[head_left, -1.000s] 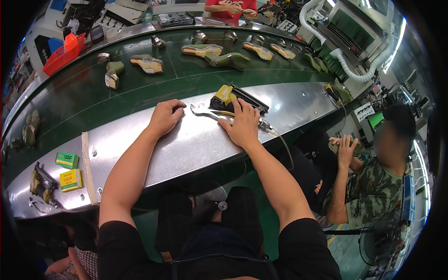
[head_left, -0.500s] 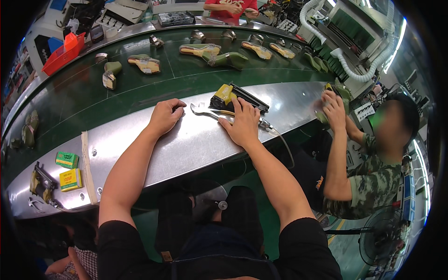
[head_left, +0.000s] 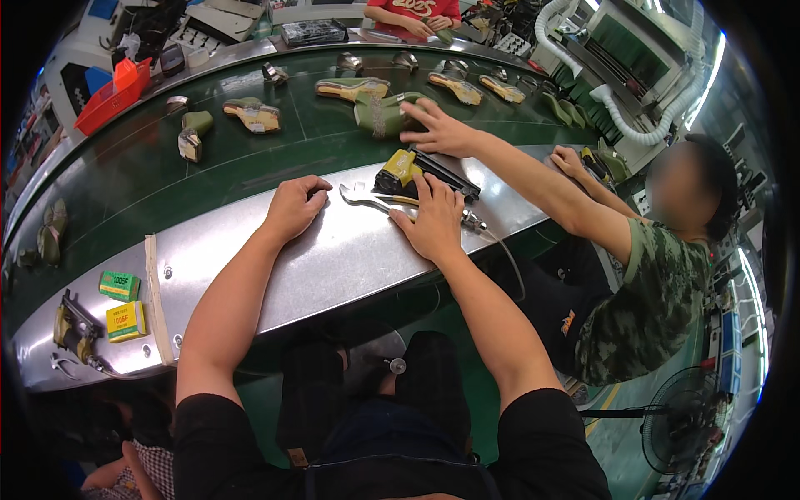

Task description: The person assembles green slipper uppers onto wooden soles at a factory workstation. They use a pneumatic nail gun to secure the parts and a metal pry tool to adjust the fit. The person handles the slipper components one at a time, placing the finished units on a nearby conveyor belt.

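Right hand (head_left: pixel 432 218) lay flat and unclenched, palm down on the metal surface (head_left: pixel 333 258), fingertips touching the black-and-yellow nail gun (head_left: pixel 421 173) and the wrench (head_left: pixel 367 197) beside it; nothing gripped. Left hand (head_left: pixel 296 207) rested loosely curled on the surface, empty. Tool lay unlifted, so work looked not yet begun. A co-worker's hand (head_left: pixel 442 129) reached the green shoe piece (head_left: pixel 383 112) on the belt (head_left: pixel 167 179).
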`<state>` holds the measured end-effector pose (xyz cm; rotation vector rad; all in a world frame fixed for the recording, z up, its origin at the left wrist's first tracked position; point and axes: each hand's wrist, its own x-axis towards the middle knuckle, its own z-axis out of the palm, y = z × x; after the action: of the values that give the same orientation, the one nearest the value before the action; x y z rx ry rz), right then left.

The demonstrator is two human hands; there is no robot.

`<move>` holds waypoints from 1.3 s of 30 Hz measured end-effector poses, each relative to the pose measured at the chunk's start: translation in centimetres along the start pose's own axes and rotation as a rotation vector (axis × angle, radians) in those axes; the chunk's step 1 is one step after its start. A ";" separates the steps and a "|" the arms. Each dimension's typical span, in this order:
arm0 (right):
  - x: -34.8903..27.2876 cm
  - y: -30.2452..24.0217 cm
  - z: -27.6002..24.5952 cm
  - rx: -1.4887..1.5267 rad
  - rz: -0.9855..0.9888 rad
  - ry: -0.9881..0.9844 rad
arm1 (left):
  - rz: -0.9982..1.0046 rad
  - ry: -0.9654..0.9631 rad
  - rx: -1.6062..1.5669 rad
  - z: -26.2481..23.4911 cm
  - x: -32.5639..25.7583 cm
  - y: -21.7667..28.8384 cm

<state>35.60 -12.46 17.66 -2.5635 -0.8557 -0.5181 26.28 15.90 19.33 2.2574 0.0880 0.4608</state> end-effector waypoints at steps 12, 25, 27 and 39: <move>0.1 0.5 0.1 -0.003 -0.002 0.010 | 0.003 -0.005 0.006 0.4 0.2 0.3; 0.8 1.8 0.5 -0.095 0.172 0.047 | 0.012 -0.008 0.000 1.0 0.7 0.5; 0.8 2.2 0.6 -0.118 0.193 0.070 | 0.028 -0.006 -0.009 1.1 0.7 0.9; 1.0 2.2 0.8 -0.142 0.181 0.062 | 0.028 0.008 -0.072 0.7 1.0 0.8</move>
<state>37.92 -13.23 16.88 -2.7035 -0.5776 -0.6181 27.41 15.05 19.80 2.1889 0.0430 0.4810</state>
